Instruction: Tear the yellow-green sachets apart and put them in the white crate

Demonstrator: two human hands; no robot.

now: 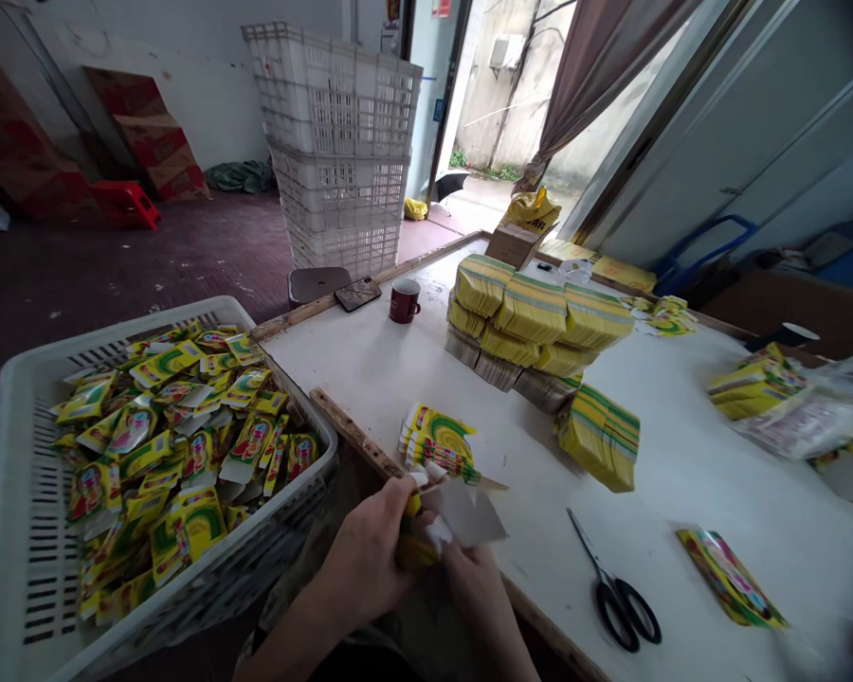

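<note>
"At the near edge of the worktop (682, 455), what do the hands hold?"

"One flat printed carton (469, 516), clamped between them. The left hand (370, 554) is on its yellow end and the right hand (480, 587) under its white flap. The hands are close together, nearly touching."

"Its long axis?"

"Roughly left to right, white inner face turned up."

"What lies nearest?"

"A small pile of like cartons (437, 440), just beyond the fingers on the far side. I cannot tell whether it touches the held piece. The left hand is nearer the white basket (14, 398) of packets at left. The right hand is nearer the scissors (615, 587), which lie apart at right."
</note>
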